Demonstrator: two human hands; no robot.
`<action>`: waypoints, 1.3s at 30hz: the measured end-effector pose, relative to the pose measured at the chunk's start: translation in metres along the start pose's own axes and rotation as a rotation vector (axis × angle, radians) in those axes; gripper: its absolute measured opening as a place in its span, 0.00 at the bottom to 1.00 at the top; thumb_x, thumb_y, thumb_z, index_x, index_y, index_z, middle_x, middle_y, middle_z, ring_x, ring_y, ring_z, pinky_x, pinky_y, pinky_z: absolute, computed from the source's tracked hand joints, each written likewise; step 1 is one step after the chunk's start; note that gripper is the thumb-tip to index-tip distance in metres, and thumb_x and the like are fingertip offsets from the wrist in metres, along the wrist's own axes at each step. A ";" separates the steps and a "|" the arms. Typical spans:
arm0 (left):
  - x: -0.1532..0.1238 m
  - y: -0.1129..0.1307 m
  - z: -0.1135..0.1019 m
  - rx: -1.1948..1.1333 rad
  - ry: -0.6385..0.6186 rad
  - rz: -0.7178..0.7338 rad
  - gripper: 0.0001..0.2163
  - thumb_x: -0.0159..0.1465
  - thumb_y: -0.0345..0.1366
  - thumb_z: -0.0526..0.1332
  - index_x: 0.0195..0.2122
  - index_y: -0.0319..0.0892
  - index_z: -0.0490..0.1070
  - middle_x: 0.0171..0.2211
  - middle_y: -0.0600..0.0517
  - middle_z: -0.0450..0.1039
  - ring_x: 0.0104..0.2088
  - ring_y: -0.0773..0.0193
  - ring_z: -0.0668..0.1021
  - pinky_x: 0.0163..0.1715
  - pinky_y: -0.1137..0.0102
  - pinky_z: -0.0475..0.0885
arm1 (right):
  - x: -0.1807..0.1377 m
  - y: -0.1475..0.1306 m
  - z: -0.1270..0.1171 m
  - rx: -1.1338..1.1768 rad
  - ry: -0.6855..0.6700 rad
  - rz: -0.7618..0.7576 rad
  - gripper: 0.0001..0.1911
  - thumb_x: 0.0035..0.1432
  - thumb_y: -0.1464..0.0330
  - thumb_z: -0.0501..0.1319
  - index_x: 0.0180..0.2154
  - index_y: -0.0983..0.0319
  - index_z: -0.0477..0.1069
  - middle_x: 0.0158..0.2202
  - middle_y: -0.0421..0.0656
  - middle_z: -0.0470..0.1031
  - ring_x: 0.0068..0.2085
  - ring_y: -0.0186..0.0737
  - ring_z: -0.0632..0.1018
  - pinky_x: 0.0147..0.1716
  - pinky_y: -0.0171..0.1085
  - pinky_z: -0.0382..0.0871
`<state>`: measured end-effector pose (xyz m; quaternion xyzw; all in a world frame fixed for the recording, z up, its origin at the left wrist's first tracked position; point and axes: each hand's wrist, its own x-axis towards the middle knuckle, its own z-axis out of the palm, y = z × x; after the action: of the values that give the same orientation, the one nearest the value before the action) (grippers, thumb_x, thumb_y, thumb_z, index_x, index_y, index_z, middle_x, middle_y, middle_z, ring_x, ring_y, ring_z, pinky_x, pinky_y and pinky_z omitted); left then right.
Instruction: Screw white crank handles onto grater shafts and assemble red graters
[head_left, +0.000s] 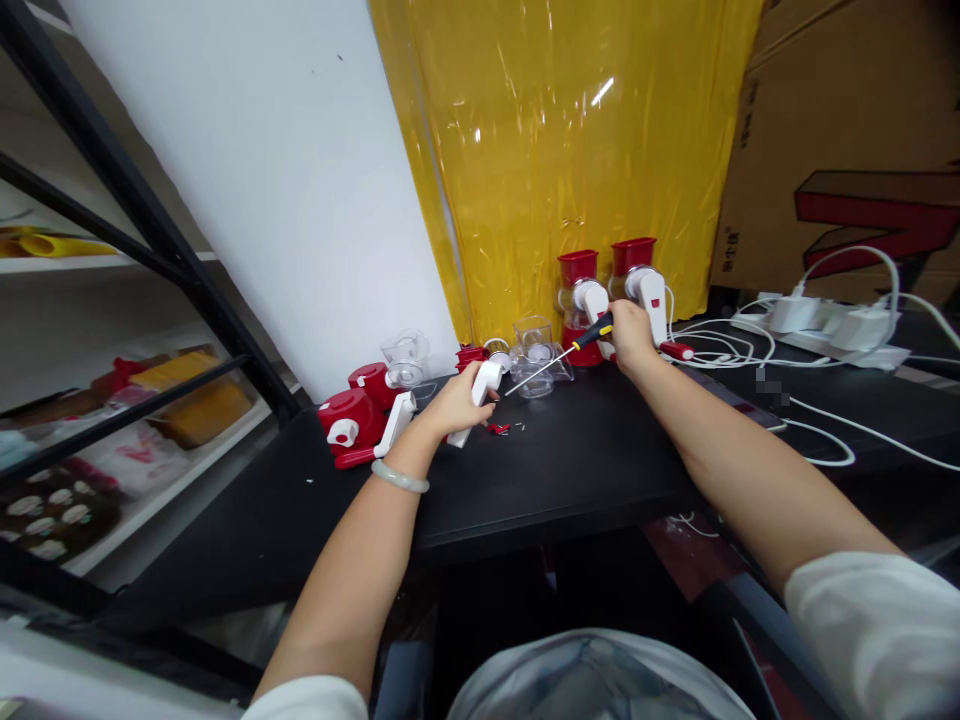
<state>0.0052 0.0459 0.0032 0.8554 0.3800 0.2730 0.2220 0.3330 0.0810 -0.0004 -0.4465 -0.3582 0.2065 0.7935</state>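
Note:
My left hand (451,405), with a pale bangle on its wrist, grips a white plastic crank handle (486,382) above the black table (570,470). In my right hand (631,332) is a screwdriver (589,337) with a black and yellow grip. Its long shaft slants down left, and the tip is close to the white crank; whether they touch I cannot tell. Beneath the left hand lie a small red part (498,429) and a few tiny screws (519,426). A clear plastic housing (534,380) stands behind the screwdriver shaft.
Two red and white hand-crank graters (579,268) stand at the back. Red grater bases (356,418) with a white crank are at the left. White cables (735,350) and a power strip (825,330) lie right. A black metal rack (172,250) rises on the left.

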 end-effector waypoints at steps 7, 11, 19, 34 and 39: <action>-0.002 0.004 0.004 0.015 -0.008 -0.005 0.23 0.58 0.30 0.66 0.55 0.41 0.66 0.40 0.48 0.81 0.30 0.60 0.82 0.35 0.65 0.77 | 0.001 0.004 0.000 -0.005 -0.023 -0.042 0.13 0.56 0.64 0.62 0.24 0.57 0.61 0.21 0.34 0.59 0.25 0.33 0.65 0.20 0.30 0.64; -0.002 0.004 0.004 -0.014 -0.018 -0.016 0.24 0.57 0.29 0.65 0.56 0.40 0.66 0.39 0.49 0.80 0.28 0.60 0.82 0.33 0.65 0.77 | 0.001 0.006 0.000 -0.009 -0.013 -0.004 0.10 0.55 0.66 0.61 0.24 0.58 0.64 0.22 0.34 0.62 0.25 0.34 0.67 0.20 0.30 0.65; -0.002 0.006 0.005 0.027 0.012 0.016 0.23 0.57 0.30 0.67 0.54 0.40 0.68 0.39 0.49 0.80 0.34 0.58 0.83 0.37 0.64 0.78 | 0.001 0.007 0.001 0.000 0.000 0.025 0.08 0.55 0.66 0.61 0.24 0.58 0.66 0.21 0.35 0.64 0.24 0.34 0.68 0.19 0.30 0.66; -0.005 0.009 0.005 -0.106 -0.097 -0.087 0.22 0.55 0.28 0.66 0.52 0.41 0.68 0.35 0.50 0.80 0.25 0.60 0.82 0.25 0.68 0.77 | 0.005 0.008 0.000 0.003 -0.007 -0.022 0.11 0.54 0.63 0.61 0.24 0.57 0.64 0.21 0.34 0.62 0.24 0.34 0.66 0.20 0.30 0.65; -0.007 0.011 0.003 -0.110 -0.142 -0.150 0.18 0.53 0.27 0.66 0.45 0.43 0.69 0.33 0.52 0.78 0.22 0.60 0.82 0.20 0.69 0.76 | 0.002 0.005 -0.001 -0.006 -0.008 -0.027 0.13 0.55 0.63 0.62 0.23 0.57 0.61 0.21 0.34 0.61 0.25 0.34 0.66 0.20 0.30 0.65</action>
<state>0.0090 0.0334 0.0050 0.8284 0.4105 0.2147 0.3149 0.3350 0.0848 -0.0042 -0.4431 -0.3679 0.1965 0.7936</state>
